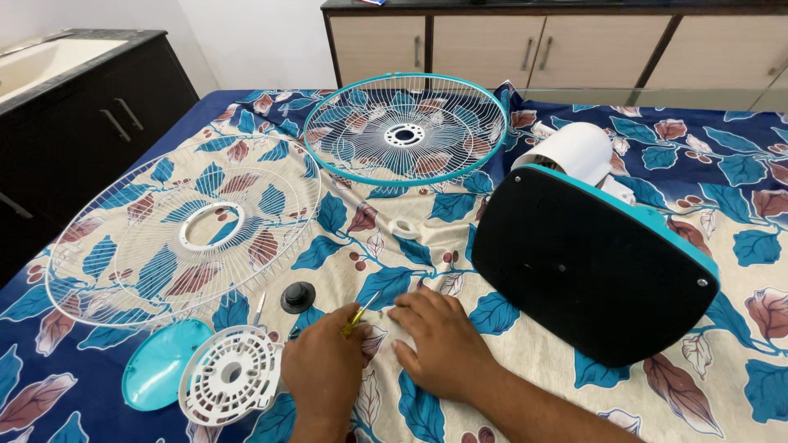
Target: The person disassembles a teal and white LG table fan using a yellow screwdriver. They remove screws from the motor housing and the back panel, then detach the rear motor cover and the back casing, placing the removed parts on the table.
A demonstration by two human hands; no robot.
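On the bed (574, 385), the fan base (591, 262) is lying tipped beside two grilles (185, 230). Right hand (443, 340) is pressing flat and open, perhaps covering something small; left hand (324, 369) is gripping a screwdriver (358, 317). Risk: small parts sinking into the soft bedding.

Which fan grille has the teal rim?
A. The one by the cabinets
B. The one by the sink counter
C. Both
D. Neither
A: the grille lying nearest the cabinets has a teal rim, while the larger grille on the sink side is all white wire.
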